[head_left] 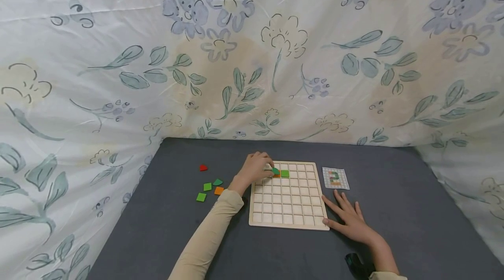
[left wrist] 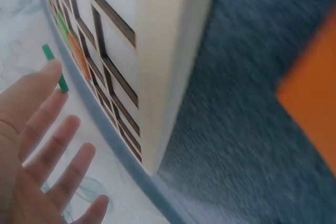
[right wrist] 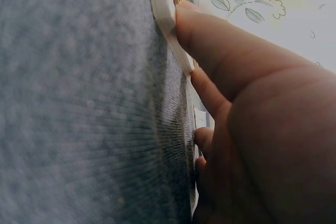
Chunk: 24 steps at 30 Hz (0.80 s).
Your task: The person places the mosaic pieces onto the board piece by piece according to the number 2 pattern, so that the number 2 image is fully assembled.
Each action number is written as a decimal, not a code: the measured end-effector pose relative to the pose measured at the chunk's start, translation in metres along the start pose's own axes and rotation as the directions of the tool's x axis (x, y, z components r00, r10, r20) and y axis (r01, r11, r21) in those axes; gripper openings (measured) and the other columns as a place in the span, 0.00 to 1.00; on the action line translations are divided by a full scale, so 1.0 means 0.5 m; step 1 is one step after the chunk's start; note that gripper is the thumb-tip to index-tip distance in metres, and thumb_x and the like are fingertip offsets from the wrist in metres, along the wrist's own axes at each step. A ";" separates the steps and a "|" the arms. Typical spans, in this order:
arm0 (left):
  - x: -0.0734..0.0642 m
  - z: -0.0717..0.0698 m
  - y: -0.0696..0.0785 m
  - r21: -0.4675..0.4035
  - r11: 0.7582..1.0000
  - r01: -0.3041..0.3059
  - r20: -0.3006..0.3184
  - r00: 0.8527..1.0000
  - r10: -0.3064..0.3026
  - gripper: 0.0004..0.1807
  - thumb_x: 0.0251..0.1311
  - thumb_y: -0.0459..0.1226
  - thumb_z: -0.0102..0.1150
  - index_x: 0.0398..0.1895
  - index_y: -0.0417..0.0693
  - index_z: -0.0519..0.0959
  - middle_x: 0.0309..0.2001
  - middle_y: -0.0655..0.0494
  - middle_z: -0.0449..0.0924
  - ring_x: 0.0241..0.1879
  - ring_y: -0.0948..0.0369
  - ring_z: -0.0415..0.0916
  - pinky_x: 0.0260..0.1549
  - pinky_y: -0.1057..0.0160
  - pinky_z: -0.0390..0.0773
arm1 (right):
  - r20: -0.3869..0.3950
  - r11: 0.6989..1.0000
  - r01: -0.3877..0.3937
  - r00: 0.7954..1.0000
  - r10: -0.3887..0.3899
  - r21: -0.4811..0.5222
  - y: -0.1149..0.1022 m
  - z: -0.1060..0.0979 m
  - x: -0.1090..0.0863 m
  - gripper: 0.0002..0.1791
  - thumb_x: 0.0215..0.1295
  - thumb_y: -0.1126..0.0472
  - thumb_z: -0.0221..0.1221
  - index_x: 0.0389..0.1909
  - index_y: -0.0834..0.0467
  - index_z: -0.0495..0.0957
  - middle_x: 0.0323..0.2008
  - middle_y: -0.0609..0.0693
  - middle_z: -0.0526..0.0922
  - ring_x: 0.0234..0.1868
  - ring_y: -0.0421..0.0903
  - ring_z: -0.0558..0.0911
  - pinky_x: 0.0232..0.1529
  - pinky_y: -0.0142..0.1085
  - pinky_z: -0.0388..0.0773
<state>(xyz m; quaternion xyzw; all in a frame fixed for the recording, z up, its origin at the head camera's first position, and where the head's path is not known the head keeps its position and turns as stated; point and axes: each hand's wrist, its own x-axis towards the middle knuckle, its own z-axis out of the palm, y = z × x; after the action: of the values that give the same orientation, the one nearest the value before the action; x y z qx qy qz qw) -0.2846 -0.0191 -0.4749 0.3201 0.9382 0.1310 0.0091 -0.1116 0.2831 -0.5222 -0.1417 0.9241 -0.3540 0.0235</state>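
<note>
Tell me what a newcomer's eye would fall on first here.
The flowered cloth behind the dark table likely strikes first, filling most of the head view. Next comes the pale grid board on the table, with the left hand pinching a green piece over it. Red, orange and green pieces lie to the left of the board.

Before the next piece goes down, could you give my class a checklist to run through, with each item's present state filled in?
1. Held green piece gripped: ok, pinched by the left hand.
2. Held green piece clear of the board: ok, the left wrist view shows it raised above the surface.
3. Board steadied: ok, the right hand touches its right edge with thumb and index finger.
4. Pattern card uncovered: ok, lying right of the board.
5. Orange piece and green square on the board match the card: cannot tell, print too small.
6. All pieces off the table: not ok, five loose pieces lie left of the board.
</note>
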 end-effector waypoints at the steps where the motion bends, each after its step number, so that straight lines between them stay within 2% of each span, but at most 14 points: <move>1: 0.002 0.002 0.002 0.001 1.000 -0.003 0.002 1.000 0.003 0.12 0.56 0.50 0.60 0.43 0.62 0.81 0.51 0.61 0.73 0.54 0.57 0.67 0.60 0.50 0.64 | -0.003 1.000 0.001 1.000 -0.001 0.002 0.000 0.000 0.000 0.36 0.61 0.50 0.58 0.69 0.52 0.59 0.70 0.68 0.45 0.69 0.70 0.38 0.59 0.70 0.24; 9: 0.017 0.009 0.022 -0.022 0.999 -0.027 0.004 1.000 0.027 0.11 0.55 0.50 0.62 0.42 0.63 0.81 0.50 0.61 0.74 0.53 0.58 0.68 0.59 0.49 0.64 | 0.007 1.000 -0.011 1.000 0.011 -0.008 0.004 0.001 0.002 0.36 0.61 0.49 0.58 0.69 0.52 0.58 0.70 0.68 0.44 0.69 0.71 0.38 0.59 0.70 0.24; 16: 0.028 0.016 0.033 0.028 0.999 -0.044 0.013 0.999 0.044 0.12 0.55 0.51 0.61 0.41 0.64 0.81 0.50 0.62 0.73 0.51 0.59 0.68 0.58 0.49 0.66 | -0.022 0.999 0.038 0.999 -0.037 0.019 0.005 0.006 0.000 0.36 0.62 0.50 0.58 0.69 0.51 0.58 0.70 0.67 0.44 0.70 0.66 0.36 0.58 0.69 0.21; 19: 0.032 0.019 0.036 0.021 0.999 -0.044 0.018 0.999 0.044 0.11 0.55 0.51 0.61 0.41 0.64 0.81 0.49 0.62 0.73 0.50 0.59 0.68 0.58 0.49 0.65 | -0.024 0.998 0.051 0.998 -0.050 0.021 0.008 0.007 0.000 0.36 0.62 0.51 0.57 0.70 0.51 0.57 0.70 0.67 0.44 0.71 0.65 0.35 0.58 0.70 0.20; 24: 0.041 0.020 0.044 0.019 0.999 -0.047 0.020 0.999 0.047 0.12 0.55 0.51 0.61 0.42 0.64 0.81 0.49 0.62 0.73 0.51 0.59 0.68 0.58 0.49 0.66 | 0.002 1.000 0.007 1.000 -0.007 0.009 0.001 -0.001 0.002 0.36 0.62 0.50 0.58 0.69 0.52 0.58 0.70 0.69 0.44 0.70 0.69 0.37 0.58 0.70 0.22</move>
<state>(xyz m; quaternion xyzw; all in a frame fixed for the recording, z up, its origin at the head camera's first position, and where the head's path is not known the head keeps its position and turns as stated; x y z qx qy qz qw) -0.2867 0.0121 -0.4777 0.3434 0.9315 0.1191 0.0119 -0.1128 0.2835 -0.5221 -0.1454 0.9220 -0.3581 0.0240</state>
